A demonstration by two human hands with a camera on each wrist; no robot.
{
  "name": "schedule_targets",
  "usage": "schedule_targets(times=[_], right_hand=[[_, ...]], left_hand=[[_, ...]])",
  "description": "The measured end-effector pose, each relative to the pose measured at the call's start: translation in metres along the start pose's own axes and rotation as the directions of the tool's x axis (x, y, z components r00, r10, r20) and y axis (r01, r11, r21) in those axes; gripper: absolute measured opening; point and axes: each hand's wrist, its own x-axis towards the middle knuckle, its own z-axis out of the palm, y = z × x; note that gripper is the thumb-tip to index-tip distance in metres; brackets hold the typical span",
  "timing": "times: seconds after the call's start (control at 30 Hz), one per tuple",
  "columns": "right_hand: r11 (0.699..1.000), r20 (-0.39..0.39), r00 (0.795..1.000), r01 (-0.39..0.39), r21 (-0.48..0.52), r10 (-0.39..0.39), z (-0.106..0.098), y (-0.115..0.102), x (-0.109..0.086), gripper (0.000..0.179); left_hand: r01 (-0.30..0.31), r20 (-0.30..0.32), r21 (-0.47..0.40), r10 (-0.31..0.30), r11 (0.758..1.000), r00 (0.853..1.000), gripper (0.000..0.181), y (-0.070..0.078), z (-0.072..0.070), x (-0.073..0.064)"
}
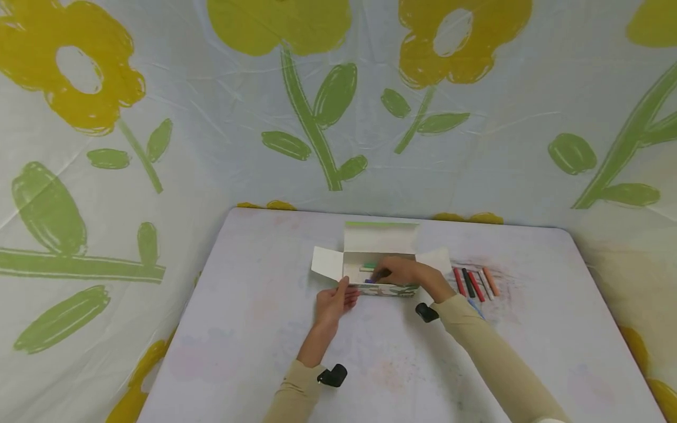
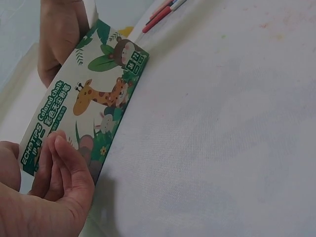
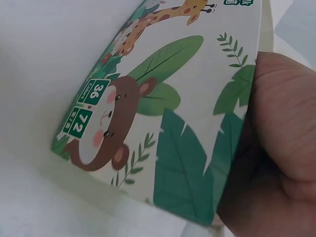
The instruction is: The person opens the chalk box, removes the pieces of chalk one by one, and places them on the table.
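Note:
A white chalk box (image 1: 365, 289) with a jungle-animal print lies on the table, its lid and side flaps folded open. At its front left corner my left hand (image 1: 332, 302) grips the wall, thumb over the rim and fingers against the printed front (image 2: 84, 106). My right hand (image 1: 399, 271) reaches down into the box from the right, its fingertips largely hidden behind the front wall. A purple chalk (image 1: 368, 281) shows right at those fingertips; I cannot tell whether they pinch it. Behind it lie a green chalk (image 1: 369, 265) and a pale chalk (image 1: 366, 269).
Right of the box, several chalk sticks lie side by side, among them a black one (image 1: 468, 282) and an orange one (image 1: 491, 281). A blue piece (image 1: 476, 308) is partly covered by the right sleeve. The white table (image 1: 238, 329) bears chalk smudges; flower-printed cloth hangs around it.

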Motion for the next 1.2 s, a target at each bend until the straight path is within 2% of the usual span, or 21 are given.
schedule_targets(times=[0.17, 0.33, 0.4, 0.7, 0.93, 1.2], right_hand=[[0.997, -0.117, 0.993, 0.02, 0.069, -0.012, -0.001, 0.004, -0.012, 0.016], [0.991, -0.249, 0.967, 0.083, 0.101, -0.056, -0.003, 0.009, -0.022, 0.015], [0.991, -0.286, 0.957, 0.085, 0.103, -0.053, -0.005, 0.007, -0.028, 0.016], [0.987, -0.384, 0.923, 0.059, 0.149, 0.003, -0.013, 0.007, -0.059, 0.02], [0.989, -0.469, 0.883, 0.038, 0.141, 0.033, -0.021, 0.009, -0.087, 0.02], [0.986, -0.507, 0.853, -0.05, 0.162, 0.127, -0.033, 0.009, -0.118, 0.028]], left_hand=[[-0.005, 0.007, -0.006, 0.005, 1.0, 1.0, 0.048, -0.001, -0.002, 0.0], [-0.003, 0.016, -0.009, 0.004, 1.0, 1.0, 0.049, 0.002, -0.003, -0.002], [-0.001, 0.017, -0.008, 0.001, 1.0, 1.0, 0.05, 0.002, -0.003, -0.003], [0.007, 0.02, -0.001, -0.007, 1.0, 1.0, 0.053, 0.002, -0.004, -0.004], [0.031, 0.027, 0.024, -0.031, 0.999, 0.999, 0.054, 0.002, -0.004, -0.005], [0.038, 0.04, 0.022, -0.039, 0.999, 0.998, 0.055, 0.003, -0.003, -0.005]])
